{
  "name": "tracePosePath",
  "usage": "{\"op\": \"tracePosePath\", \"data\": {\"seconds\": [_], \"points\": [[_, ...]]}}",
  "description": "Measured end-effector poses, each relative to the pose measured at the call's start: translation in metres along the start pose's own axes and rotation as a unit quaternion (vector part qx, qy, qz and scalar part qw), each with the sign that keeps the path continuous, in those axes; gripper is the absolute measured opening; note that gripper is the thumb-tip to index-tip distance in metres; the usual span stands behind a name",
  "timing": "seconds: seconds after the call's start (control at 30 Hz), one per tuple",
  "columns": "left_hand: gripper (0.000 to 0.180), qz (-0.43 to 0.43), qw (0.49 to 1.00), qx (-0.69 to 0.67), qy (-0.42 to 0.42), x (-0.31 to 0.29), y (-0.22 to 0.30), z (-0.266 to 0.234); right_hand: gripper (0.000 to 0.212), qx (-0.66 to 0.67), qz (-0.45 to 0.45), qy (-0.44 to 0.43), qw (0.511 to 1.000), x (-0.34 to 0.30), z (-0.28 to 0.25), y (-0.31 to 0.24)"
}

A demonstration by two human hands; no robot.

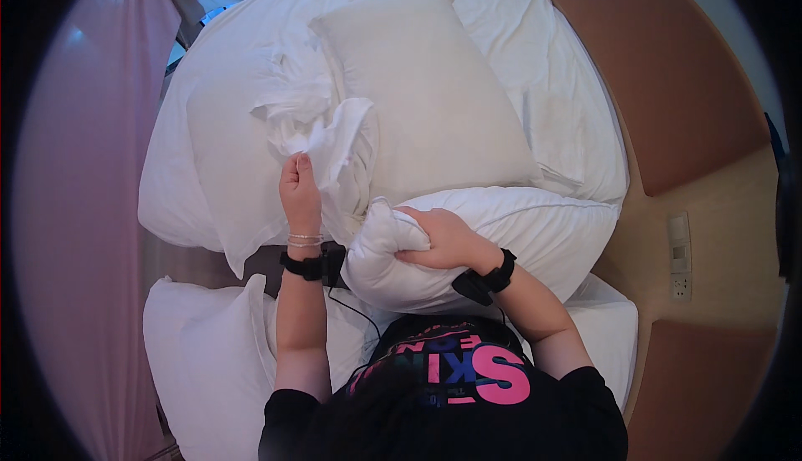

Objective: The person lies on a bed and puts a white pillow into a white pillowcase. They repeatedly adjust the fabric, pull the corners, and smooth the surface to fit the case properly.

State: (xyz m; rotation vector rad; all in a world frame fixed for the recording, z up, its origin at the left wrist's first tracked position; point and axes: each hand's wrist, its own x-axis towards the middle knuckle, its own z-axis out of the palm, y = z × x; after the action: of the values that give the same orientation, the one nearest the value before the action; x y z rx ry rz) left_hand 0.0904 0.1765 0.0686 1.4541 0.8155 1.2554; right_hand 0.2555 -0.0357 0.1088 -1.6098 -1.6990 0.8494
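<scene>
My left hand [301, 189] is closed, its thumb and fingertips pinching the edge of a white pillowcase [238, 144]. The case lies loosely on the bed, bunched and folded open around the pinch, and one corner hangs over the bed's near edge. My right hand [447, 240] grips a bunched end of a plump white pillow [526, 227], thumb on top. That pillow lies across the bed's near edge in front of me. Its gripped end is a little to the right of the pillowcase's folds.
Another white pillow [434, 93] lies flat on the white bed [576, 119]. Nearer me is a second white-covered bed [614, 327] with a pillow [205, 336] on its left. A pink curtain [92, 210] hangs at left; brown wall panels [660, 77] and a socket plate [681, 256] are at right.
</scene>
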Motion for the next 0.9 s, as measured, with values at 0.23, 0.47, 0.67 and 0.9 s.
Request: {"op": "tracePosePath", "data": {"seconds": [0.23,0.47,0.67,0.9], "points": [[0.022,-0.050,0.986,0.010,-0.156,-0.050,0.094,0.009,0.054,-0.148,0.073,-0.075,0.983,0.061,0.002,-0.007],[0.033,0.021,0.938,0.284,-0.196,-0.067,0.108,-0.012,0.058,0.081,-0.013,0.140,0.987,0.061,0.020,0.045],[0.053,0.205,0.881,0.410,-0.116,-0.101,0.089,0.022,0.063,0.116,-0.019,0.174,0.978,0.049,0.017,0.048],[0.038,0.288,0.849,0.424,-0.129,-0.098,0.071,0.046,0.056,-0.035,0.048,0.055,0.997,0.034,0.010,0.024]]}}
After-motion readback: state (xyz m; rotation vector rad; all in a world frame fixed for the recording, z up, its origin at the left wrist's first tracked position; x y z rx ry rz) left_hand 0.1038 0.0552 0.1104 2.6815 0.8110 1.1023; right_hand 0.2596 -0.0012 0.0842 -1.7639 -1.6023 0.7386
